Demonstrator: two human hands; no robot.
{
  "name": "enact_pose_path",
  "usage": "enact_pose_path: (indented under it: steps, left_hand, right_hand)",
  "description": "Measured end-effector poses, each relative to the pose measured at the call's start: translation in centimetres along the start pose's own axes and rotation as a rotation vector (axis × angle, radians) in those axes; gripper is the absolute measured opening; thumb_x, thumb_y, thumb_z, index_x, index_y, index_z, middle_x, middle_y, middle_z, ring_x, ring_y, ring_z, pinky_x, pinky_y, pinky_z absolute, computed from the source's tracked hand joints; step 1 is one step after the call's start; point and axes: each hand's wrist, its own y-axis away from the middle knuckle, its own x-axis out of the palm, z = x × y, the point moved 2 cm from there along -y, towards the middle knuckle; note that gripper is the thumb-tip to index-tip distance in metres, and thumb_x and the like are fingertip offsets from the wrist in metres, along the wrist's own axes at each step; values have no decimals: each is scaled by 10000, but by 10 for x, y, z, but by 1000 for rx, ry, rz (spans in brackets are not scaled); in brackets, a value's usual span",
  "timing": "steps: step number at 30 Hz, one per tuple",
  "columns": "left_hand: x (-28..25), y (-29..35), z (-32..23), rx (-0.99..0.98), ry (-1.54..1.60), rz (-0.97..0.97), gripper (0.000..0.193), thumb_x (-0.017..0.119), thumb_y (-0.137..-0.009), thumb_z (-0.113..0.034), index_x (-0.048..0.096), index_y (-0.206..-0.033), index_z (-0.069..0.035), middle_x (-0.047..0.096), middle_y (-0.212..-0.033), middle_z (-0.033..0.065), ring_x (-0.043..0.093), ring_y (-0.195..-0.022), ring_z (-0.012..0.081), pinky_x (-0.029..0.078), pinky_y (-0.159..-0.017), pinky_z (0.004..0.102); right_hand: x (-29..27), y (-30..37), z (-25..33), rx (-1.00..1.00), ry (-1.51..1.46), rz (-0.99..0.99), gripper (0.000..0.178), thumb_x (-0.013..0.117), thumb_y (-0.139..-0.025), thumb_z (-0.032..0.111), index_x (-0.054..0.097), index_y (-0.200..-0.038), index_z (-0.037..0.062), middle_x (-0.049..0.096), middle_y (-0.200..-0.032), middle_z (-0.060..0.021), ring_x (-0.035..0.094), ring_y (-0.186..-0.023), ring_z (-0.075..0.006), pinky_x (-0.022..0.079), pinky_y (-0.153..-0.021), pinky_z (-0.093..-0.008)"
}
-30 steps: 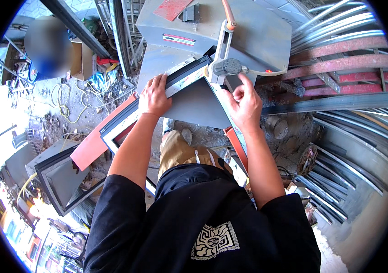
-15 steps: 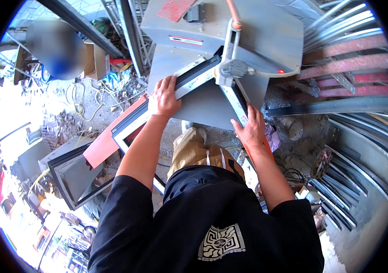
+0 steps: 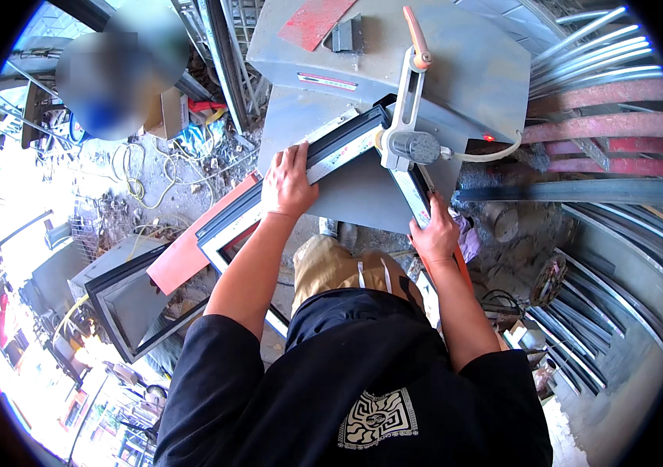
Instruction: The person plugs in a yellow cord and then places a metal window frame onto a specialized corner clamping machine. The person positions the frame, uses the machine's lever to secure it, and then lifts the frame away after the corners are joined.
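Frame [image 3: 347,148] on grey machine [image 3: 479,89], corner far, under clamp [image 3: 409,93]; can't tell if touching. L hand [image 3: 291,184] holds left bar, fingers tog. & bent over, thumb near side. R hand [image 3: 436,233] part-closed on right bar [image 3: 412,193], thumb left. Red offcut [image 3: 312,25] far.

The black-and-silver metal frame [image 3: 349,151] has one corner at upper centre, its sides sloping down left and right.

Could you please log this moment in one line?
left hand: on left frame bar; right hand: on right frame bar; grey cylinder: by corner
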Motion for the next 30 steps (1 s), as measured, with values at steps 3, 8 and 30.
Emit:
enact_pose_path:
  steps: [3,8,30]
  left_hand:
    - [-3,-1,-2,4,0,-19,885,895,-774,-156,592,-1602,-92,664,-1468,128,615,-1396,371,538,-1188,486]
    - [1,3,0,-14,-7,-31,847,886,-783,-152,607,-1579,-82,655,-1483,131,613,-1421,368,558,-1176,492]
    - [-22,9,-35,109,106,-96,1031,921,-877,-410,442,-1735,-97,541,-1608,237,492,-1517,450,396,-1297,580]
  right_hand:
    - [2,-2,-2,-39,11,-27,771,891,-826,264,633,-1518,44,675,-1567,-255,684,-1423,-427,599,-1147,-503]
    - [2,0,1,-20,-19,-5,740,893,-821,258,654,-1488,46,684,-1553,-265,690,-1414,-434,598,-1149,-506]
    - [-1,-1,2,-39,9,-63,648,892,-810,269,706,-1393,55,739,-1464,-249,749,-1318,-425,642,-1068,-508]
